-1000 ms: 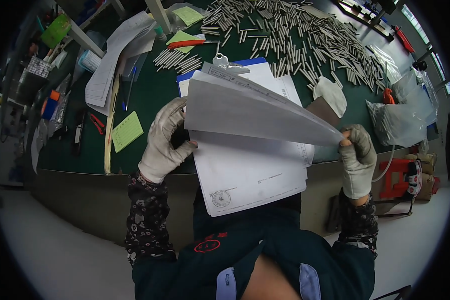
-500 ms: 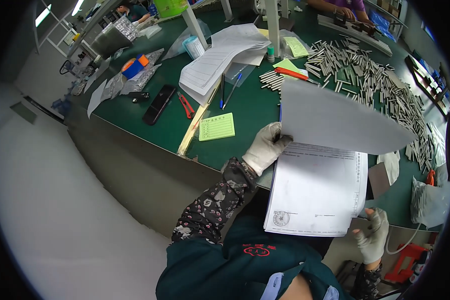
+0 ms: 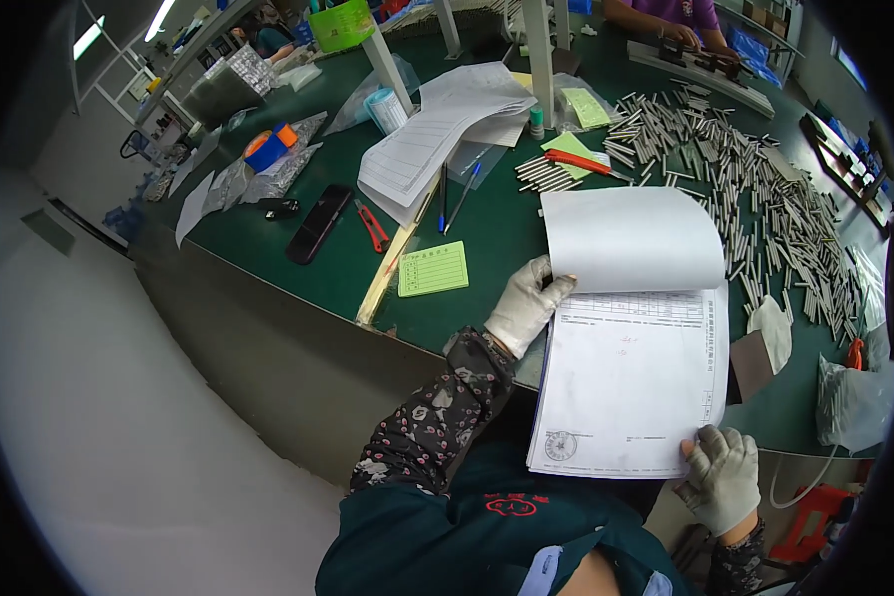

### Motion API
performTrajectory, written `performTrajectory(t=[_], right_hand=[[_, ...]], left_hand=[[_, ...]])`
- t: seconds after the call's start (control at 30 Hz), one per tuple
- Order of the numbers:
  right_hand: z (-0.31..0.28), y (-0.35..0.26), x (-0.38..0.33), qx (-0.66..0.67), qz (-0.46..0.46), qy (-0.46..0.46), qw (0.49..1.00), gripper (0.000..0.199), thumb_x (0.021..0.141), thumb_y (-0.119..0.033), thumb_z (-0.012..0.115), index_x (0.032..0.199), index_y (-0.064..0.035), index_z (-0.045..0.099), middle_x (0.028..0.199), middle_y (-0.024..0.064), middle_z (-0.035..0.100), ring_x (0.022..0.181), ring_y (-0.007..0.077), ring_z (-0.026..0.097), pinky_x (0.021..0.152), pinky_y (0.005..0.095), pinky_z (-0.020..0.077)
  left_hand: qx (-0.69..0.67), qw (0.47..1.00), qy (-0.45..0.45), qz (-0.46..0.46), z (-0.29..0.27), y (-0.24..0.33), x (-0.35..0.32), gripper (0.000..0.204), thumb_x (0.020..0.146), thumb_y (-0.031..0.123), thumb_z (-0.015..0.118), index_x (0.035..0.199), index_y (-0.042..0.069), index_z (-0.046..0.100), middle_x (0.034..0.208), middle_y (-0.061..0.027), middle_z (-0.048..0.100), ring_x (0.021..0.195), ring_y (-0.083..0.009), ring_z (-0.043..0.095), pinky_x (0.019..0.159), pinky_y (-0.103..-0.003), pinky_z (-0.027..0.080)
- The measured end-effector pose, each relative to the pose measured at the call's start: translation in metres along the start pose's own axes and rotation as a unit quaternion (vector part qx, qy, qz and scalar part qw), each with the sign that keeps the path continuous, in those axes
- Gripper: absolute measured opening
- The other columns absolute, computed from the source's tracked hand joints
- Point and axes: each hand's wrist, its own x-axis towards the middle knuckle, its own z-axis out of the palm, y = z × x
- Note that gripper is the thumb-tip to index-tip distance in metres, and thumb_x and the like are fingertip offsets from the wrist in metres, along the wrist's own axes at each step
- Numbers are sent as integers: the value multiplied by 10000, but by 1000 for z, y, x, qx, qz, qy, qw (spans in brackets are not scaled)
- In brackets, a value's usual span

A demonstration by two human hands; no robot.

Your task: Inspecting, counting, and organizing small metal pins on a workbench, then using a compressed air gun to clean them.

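Paperwork (image 3: 631,382) overhangs the table (image 3: 487,238); left hand (image 3: 524,306) pins its turned-up sheet, right hand (image 3: 722,477) pinches a corner, seemingly; slackening could drop it.

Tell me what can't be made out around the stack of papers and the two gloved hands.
Head view:
- Pages under the top sheet of the paper stack: covered by it.
- Left hand fingertips: tucked under the lifted page.
- Right hand palm: turned away from the camera.
- Co-worker across the table: cut off by the top edge.
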Motion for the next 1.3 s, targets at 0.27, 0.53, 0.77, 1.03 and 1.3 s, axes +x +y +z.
performTrajectory(t=[0.27,0.53,0.77,1.03,1.3], right_hand=[[-2,4,15,-16,-53,-11,998,255,713,-222,591,936,-98,612,952,48,572,876,196,530,750,338,384],[-6,10,8,2,-51,89,995,104,691,-145,578,780,-93,597,832,29,600,752,190,553,686,321,415],[-11,25,14,218,-30,135,966,151,581,-24,633,693,-77,547,755,58,561,713,247,530,646,363,426],[-14,48,27,455,152,232,846,93,720,-6,607,752,-25,521,675,14,500,611,123,479,567,241,386],[-7,70,43,564,318,319,692,229,811,-245,642,924,-60,567,661,-58,490,511,19,407,440,159,268]], left_hand=[[39,994,9,106,-7,5,-1,189,848,118,594,993,-1,568,902,-28,615,822,-95,547,764,-232,430],[4,995,22,98,-8,1,2,214,858,127,582,1020,-10,560,923,-21,596,836,-71,532,754,-215,432],[11,993,-15,116,-9,-2,-2,306,851,192,600,1064,-19,541,953,-23,591,866,-76,520,785,-219,413],[57,989,-51,126,-11,8,2,562,826,477,562,1099,-14,531,997,-55,568,930,-130,510,838,-257,383],[132,971,-69,188,-13,16,1,690,766,611,521,1102,9,539,1079,-113,525,1029,-233,486,882,-319,367]])
